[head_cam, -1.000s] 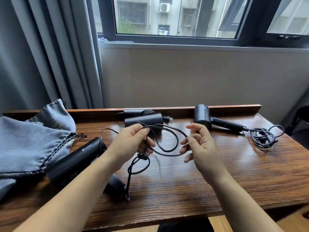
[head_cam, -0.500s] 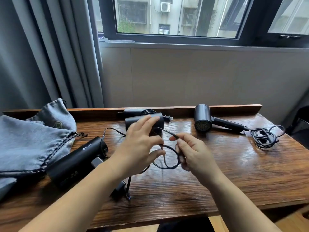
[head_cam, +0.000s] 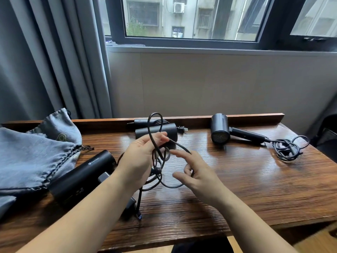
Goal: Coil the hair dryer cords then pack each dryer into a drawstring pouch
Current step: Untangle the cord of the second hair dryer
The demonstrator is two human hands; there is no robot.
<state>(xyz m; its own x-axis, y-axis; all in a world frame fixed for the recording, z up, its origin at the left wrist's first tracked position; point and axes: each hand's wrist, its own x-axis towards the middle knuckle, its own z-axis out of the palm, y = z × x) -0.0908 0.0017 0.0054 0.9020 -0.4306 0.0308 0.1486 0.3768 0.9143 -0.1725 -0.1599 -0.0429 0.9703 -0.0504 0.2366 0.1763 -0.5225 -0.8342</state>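
A black hair dryer (head_cam: 82,178) lies on the wooden table (head_cam: 255,194) at the near left. Its black cord (head_cam: 155,128) runs up into my left hand (head_cam: 140,157), which grips several loops of it above the table; one loop stands up above the fingers. My right hand (head_cam: 200,176) is just to the right, with index finger and thumb stretched out and a curled finger hooked round a lower loop. The cord also crosses over my right index finger. Grey drawstring pouches (head_cam: 27,157) lie piled at the far left.
A folded black dryer (head_cam: 171,133) with its cord wrapped lies by the table's raised back edge. A third dryer (head_cam: 219,131) lies at the back right, its cord bunched (head_cam: 288,148) near the right edge. Curtain and window wall stand behind.
My left hand has turned and raised a cord loop upward. My right hand has moved down and right, its index finger and thumb spreading out from a pinch.
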